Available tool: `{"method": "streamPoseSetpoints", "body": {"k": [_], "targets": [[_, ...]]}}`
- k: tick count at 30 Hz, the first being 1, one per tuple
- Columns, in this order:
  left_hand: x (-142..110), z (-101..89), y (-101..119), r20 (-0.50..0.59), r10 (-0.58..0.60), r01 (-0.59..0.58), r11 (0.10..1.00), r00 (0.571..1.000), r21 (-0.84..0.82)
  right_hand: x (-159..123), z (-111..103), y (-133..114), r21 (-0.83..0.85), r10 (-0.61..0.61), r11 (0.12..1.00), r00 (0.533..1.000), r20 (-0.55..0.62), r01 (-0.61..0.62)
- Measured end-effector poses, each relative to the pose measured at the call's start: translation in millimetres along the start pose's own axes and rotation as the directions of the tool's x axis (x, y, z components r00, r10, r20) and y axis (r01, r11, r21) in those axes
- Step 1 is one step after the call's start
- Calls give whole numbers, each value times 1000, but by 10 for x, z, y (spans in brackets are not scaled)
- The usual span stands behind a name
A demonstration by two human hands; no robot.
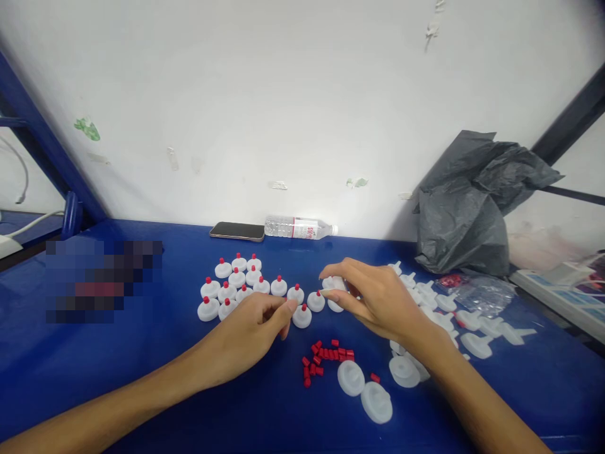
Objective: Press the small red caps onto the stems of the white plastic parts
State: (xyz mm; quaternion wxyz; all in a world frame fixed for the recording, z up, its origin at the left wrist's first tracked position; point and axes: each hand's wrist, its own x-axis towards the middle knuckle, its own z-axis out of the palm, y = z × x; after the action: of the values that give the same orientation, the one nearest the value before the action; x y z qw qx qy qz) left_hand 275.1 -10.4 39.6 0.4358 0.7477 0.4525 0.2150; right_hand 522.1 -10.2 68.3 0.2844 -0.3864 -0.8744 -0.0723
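Below the bottle [278,226], the left hand [255,328] curls, contents unclear; the right hand [375,299] parts its fingers beside white discs [336,304]. The bottle's red-marked label [305,228] is illegible.

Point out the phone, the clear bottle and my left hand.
Phone [237,231]: head view, on its dark screen.
Clear bottle [305,228]: head view, on its label.
Left hand [248,331]: head view, on the back of the hand.
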Motion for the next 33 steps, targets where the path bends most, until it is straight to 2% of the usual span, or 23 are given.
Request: {"method": "streamPoseSetpoints", "body": {"k": [2, 5, 11, 13, 16, 21, 29, 33], "targets": [[3, -34, 1, 60, -32, 39, 992, 998, -117, -5, 0, 1, -9, 4, 1000, 1000, 8, -4], [8, -72, 25, 114, 10, 21, 962, 993, -271, -14, 6, 7, -12, 10, 1000, 1000, 18, -10], [48, -65, 51, 59, 75, -44, 914, 995, -403, -22, 42, -16, 126, 88, 988, 996, 19, -89], [59, -61, 43, 7, 90, -79, 907, 996, -415, -15, 63, -40, 184, 95, 978, 995, 29, -99], [51, -68, 39, -46, 104, -114, 903, 993, -414, -7, 107, -73, 219, 37, 975, 999, 23, -41], [-4, -72, 78, -55, 91, -105, 927, 994, -361, -12, 167, -97, 236, -18, 971, 998, -63, 32], [-8, -75, 133, -109, 74, -104, 946, 991, -307, -8, 112, -140, 210, 16, 978, 991, -130, 12], [12, -87, 96, -80, 67, -90, 940, 995, -329, -9, 121, -150, 210, -5, 977, 991, -135, 34]]}}
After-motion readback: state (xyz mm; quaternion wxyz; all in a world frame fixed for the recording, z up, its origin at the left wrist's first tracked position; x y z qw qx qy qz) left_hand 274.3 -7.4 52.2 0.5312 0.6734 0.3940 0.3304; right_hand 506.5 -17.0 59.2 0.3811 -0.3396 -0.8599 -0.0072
